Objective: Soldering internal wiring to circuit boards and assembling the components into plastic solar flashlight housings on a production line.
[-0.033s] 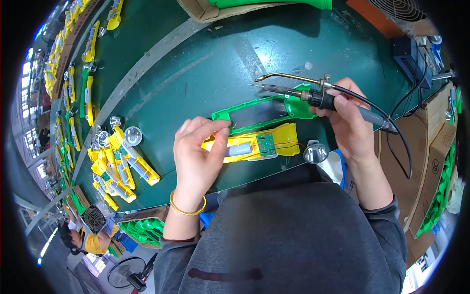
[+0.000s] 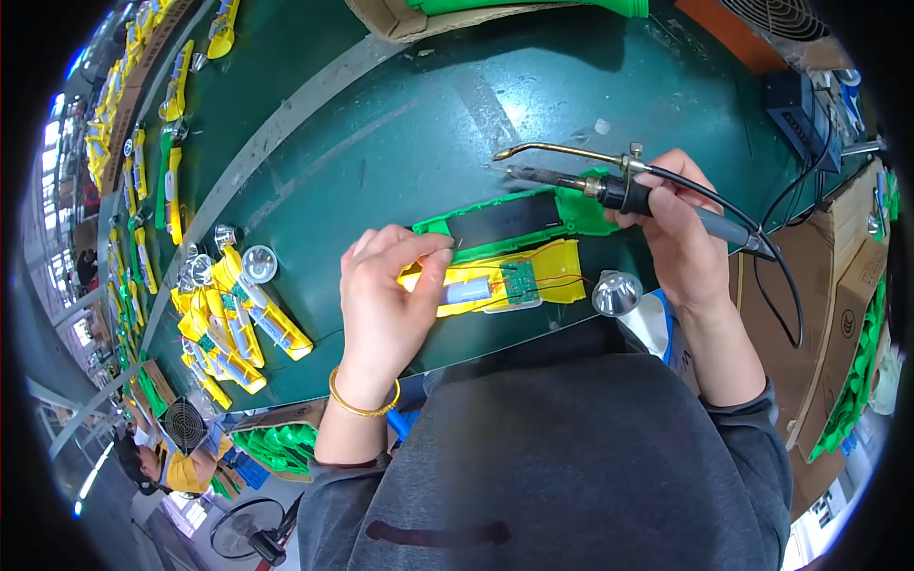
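Observation:
My right hand [image 2: 681,228] is closed around a soldering iron [image 2: 624,195], which has a thin curved brass tube [image 2: 562,149] clamped along it. Its tip hangs above a green plastic casing half [image 2: 576,211] with a black strip [image 2: 505,223] inside. My left hand [image 2: 386,285] pinches thumb and forefinger together at the casing's left end; what lies between them is too small to make out. Just nearer lies a yellow casing half [image 2: 562,262] holding a blue-grey cylindrical battery [image 2: 465,291] and a green circuit board [image 2: 518,280]. Thin wires run from the board toward a silver reflector cup [image 2: 616,294].
Several yellow assemblies [image 2: 228,324] with reflectors are piled at left on the green table [image 2: 333,190]. A blue box [image 2: 800,119] stands at far right, cardboard [image 2: 790,285] below it. An open carton [image 2: 381,21] sits at the far edge. Another person [image 2: 176,468] is at lower left.
The green casing half has tilted slightly, and its black strip looks darker. Both hands stay almost where they were.

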{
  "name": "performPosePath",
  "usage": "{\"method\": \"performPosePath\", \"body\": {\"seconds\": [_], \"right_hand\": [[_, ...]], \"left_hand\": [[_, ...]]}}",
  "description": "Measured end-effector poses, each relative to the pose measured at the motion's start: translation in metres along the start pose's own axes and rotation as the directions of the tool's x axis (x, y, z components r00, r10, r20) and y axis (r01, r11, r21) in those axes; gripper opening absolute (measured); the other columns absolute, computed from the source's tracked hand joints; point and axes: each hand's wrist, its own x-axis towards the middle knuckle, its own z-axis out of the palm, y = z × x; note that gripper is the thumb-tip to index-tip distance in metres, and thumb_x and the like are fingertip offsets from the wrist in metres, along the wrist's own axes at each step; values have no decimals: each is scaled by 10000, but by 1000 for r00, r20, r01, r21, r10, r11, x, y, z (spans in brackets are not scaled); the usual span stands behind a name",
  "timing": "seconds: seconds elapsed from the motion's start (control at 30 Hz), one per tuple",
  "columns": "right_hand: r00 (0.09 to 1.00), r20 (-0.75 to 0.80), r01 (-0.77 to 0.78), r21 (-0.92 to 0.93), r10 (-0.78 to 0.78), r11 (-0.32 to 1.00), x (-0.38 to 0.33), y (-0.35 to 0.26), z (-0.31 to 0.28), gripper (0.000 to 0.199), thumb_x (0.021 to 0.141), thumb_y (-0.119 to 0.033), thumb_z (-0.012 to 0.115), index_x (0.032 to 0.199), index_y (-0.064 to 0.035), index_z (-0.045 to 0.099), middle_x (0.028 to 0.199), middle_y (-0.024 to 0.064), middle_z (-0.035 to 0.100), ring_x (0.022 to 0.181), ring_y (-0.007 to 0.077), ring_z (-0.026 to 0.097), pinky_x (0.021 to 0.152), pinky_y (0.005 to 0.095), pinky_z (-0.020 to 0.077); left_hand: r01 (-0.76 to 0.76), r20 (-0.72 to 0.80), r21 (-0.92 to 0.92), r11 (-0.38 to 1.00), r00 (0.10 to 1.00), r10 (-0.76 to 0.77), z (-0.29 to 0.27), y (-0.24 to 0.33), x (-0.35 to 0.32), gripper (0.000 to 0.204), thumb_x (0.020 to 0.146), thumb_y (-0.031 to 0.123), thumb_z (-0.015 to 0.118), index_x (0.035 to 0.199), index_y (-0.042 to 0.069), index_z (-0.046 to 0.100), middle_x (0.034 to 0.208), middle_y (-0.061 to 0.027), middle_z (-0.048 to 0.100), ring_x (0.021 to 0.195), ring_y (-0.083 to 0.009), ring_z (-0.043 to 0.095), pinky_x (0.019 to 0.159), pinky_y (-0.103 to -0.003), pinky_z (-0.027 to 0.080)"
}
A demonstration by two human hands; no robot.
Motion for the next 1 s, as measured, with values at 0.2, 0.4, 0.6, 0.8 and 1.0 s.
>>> {"method": "performPosePath", "body": {"seconds": [0.2,0.4,0.6,0.8,1.0], "right_hand": [[990,107,-19,-527,89,849,0,-5,3,133,780,-51,579,895,-9,526,789,75,603,736,118,579,682,258,472],[973,229,163,-677,-4,718,6,-6,8,181,682,-72,685,797,-18,555,734,22,581,629,88,493,594,235,389],[965,236,88,-699,113,710,11,-6,5,166,696,-34,678,800,-17,549,720,12,570,659,69,488,593,228,382],[970,211,35,-607,118,794,13,-4,0,156,718,-9,673,815,-20,550,744,-4,571,681,57,476,620,219,379],[975,200,50,-616,95,786,14,-3,-1,154,724,-16,672,819,-18,551,745,-4,566,687,53,474,621,216,379]], "left_hand": [[-83,112,315,945,992,50,0,12,12,39,726,83,678,760,95,693,689,-55,538,729,-219,529,808,-382,367],[-95,62,396,913,995,77,6,19,9,36,715,76,671,742,94,688,689,-58,520,717,-226,530,760,-378,362],[-133,114,484,865,990,88,6,25,12,81,710,35,657,778,71,682,692,-69,524,719,-237,543,750,-375,366],[-16,-15,188,982,1000,20,9,21,7,138,708,-10,647,827,54,676,718,-74,544,749,-259,551,707,-355,399],[-94,77,364,927,995,70,10,26,20,84,726,0,650,806,26,646,737,-112,544,703,-291,573,686,-377,442]]}}
